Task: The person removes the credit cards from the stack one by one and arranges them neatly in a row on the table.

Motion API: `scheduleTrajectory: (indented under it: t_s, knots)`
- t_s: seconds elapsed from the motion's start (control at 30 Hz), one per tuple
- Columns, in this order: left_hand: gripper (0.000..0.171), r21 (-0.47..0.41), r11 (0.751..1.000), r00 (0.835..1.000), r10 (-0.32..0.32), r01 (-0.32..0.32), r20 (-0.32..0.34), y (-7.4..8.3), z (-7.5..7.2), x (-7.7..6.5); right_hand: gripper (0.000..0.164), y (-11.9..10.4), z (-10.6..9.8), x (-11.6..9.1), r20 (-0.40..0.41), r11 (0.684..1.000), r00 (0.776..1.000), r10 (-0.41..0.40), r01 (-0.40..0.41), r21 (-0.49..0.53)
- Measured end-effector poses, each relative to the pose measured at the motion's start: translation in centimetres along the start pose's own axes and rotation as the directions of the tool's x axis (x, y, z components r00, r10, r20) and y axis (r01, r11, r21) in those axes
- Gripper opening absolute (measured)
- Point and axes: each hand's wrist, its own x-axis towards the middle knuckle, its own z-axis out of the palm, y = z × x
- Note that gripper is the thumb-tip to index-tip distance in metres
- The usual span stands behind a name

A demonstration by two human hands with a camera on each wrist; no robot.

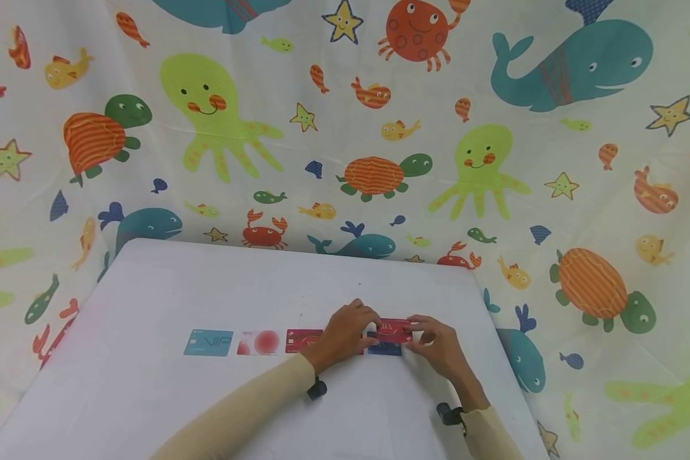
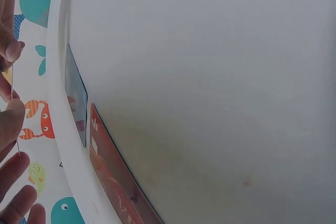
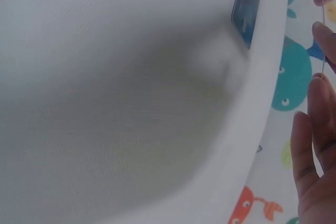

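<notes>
A red VIP card (image 1: pixel 393 331) is raised in front of me, held by both hands. My left hand (image 1: pixel 345 333) pinches its left end and my right hand (image 1: pixel 439 345) pinches the right end between thumb and fingers. Both wrist views show the card edge-on, as a thin line between the fingertips. Beneath it in the head view lies a dark blue card (image 1: pixel 386 350), partly covered. Another red card (image 1: pixel 303 338) lies on the table, largely hidden behind my left hand and wrist.
Farther left in the same row lie a light blue VIP card (image 1: pixel 208 343) and a white card with a red circle (image 1: pixel 258 343). The white table (image 1: pixel 253 409) ends at a patterned sea-animal cloth (image 1: pixel 299 147) behind. Dark wrist devices sit at both sleeves.
</notes>
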Motion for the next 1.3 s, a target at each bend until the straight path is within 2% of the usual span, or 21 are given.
scheduleTrajectory:
  t_s: [0.43, 1.3]
  knots:
    - [0.04, -0.013, 1.0, 1.0, -0.003, 0.003, 0.001, 0.5, 1.4, 0.4, 0.037, 0.9, -0.3, -0.4, -0.016, 0.998, 0.999, 0.051, -0.051, -0.045]
    - [0.041, -0.004, 1.0, 1.0, 0.029, -0.029, -0.006, 1.9, 2.8, 0.8, 0.035, 2.3, -1.0, -1.7, -0.033, 0.991, 0.993, 0.116, -0.117, -0.061]
